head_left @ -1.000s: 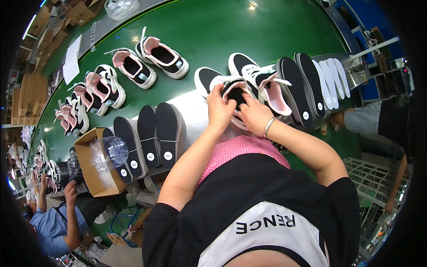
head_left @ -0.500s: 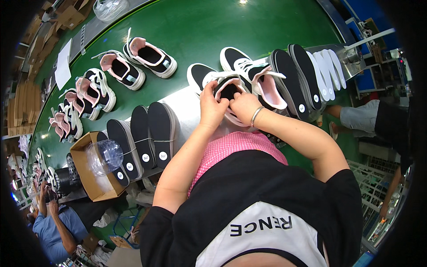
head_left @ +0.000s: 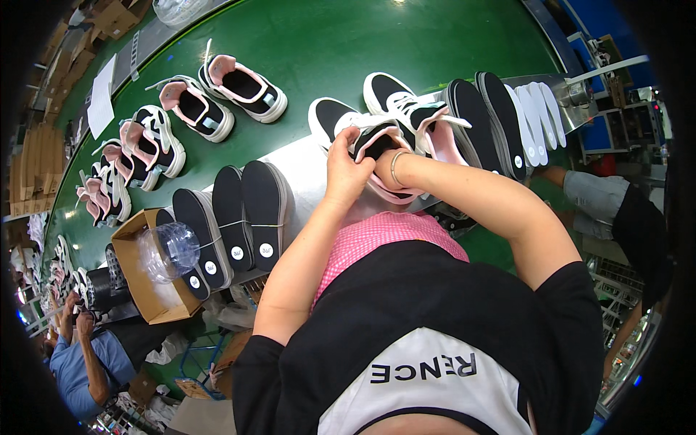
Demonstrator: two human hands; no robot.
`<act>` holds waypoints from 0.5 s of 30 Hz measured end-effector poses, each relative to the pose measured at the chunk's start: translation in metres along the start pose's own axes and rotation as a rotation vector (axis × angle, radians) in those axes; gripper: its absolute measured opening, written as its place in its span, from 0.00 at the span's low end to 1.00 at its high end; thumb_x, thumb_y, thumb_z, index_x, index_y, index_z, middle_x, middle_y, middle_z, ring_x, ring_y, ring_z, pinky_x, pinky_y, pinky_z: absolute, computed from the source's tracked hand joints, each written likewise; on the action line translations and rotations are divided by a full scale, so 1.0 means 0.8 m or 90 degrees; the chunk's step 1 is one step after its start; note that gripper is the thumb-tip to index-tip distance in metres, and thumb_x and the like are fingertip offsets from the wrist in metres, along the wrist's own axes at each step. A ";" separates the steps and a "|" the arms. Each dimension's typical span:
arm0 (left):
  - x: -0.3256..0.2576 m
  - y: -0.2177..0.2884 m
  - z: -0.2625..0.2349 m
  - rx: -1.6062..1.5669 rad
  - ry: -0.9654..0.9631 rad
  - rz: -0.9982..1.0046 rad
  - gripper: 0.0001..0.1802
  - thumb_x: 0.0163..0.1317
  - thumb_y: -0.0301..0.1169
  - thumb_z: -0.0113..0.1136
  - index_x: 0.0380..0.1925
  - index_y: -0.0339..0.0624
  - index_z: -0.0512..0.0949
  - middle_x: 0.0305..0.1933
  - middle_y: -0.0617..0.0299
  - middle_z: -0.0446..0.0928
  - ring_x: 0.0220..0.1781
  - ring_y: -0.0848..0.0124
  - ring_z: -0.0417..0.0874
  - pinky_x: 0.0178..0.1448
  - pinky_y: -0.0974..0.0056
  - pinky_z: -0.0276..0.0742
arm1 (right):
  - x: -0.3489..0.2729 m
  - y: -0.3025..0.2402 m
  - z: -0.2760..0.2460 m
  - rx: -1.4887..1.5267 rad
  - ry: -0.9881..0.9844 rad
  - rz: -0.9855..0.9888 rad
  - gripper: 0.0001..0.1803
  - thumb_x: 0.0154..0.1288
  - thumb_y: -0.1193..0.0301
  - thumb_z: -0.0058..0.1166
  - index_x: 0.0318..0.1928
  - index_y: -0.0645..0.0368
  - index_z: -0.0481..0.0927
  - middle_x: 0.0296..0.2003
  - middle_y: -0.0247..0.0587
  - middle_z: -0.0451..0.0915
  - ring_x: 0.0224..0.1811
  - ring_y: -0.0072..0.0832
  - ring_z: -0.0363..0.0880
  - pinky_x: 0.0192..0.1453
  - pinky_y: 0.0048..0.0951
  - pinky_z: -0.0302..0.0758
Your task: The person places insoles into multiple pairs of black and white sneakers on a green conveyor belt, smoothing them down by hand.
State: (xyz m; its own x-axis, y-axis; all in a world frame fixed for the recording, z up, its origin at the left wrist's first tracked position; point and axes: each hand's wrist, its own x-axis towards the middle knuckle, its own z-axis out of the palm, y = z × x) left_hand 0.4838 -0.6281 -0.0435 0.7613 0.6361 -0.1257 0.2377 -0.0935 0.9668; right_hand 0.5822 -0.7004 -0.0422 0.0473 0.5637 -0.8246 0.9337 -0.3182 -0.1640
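Observation:
A black and white sneaker (head_left: 325, 117) with a pink lining lies in front of me, its toe pointing away. My left hand (head_left: 347, 165) grips the left side of its opening, fingers toward the tongue and thumb at the collar. My right hand (head_left: 394, 168), a bangle at the wrist, is pushed down into the opening; its fingers are hidden inside. The matching sneaker (head_left: 382, 90) sits just to the right, its white lace loose over the tongue. Nothing shows of whether an insole is inside the held sneaker.
Right of the sneakers are stacks of black insoles (head_left: 499, 123) and several white insoles (head_left: 545, 109). Tied black insoles (head_left: 262, 206) and a carton (head_left: 134, 279) with clear plastic stand at the left. Finished-looking sneakers (head_left: 243, 85) line the green table (head_left: 319, 43). A co-worker (head_left: 94, 362) is at far left.
My right hand has gone deeper into the sneaker, from its rim until the fingers are out of sight. My left hand keeps its hold on the side.

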 end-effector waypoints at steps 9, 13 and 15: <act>0.001 0.004 0.005 0.066 -0.010 0.015 0.29 0.37 0.23 0.53 0.46 0.31 0.65 0.44 0.46 0.70 0.49 0.54 0.69 0.55 0.59 0.64 | -0.021 -0.003 -0.003 -0.072 0.191 0.046 0.26 0.58 0.51 0.29 0.48 0.49 0.74 0.50 0.40 0.73 0.58 0.31 0.65 0.63 0.32 0.51; 0.000 0.005 0.011 0.062 0.000 0.002 0.29 0.38 0.23 0.52 0.47 0.31 0.65 0.45 0.46 0.70 0.50 0.53 0.69 0.56 0.59 0.63 | -0.049 0.001 -0.022 -0.176 0.087 -0.010 0.26 0.57 0.56 0.35 0.55 0.50 0.68 0.41 0.41 0.77 0.53 0.33 0.69 0.61 0.34 0.54; -0.003 -0.001 0.009 0.077 0.007 -0.011 0.29 0.38 0.23 0.52 0.47 0.31 0.64 0.45 0.46 0.70 0.51 0.53 0.69 0.56 0.59 0.63 | -0.088 -0.011 -0.039 0.036 -0.048 -0.030 0.19 0.47 0.67 0.53 0.42 0.59 0.74 0.40 0.48 0.77 0.47 0.38 0.74 0.56 0.38 0.60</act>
State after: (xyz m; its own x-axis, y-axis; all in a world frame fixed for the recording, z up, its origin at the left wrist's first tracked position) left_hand 0.4859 -0.6350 -0.0459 0.7499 0.6467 -0.1397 0.3230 -0.1736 0.9303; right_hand 0.5820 -0.7135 0.0344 -0.0245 0.5206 -0.8534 0.9127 -0.3367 -0.2316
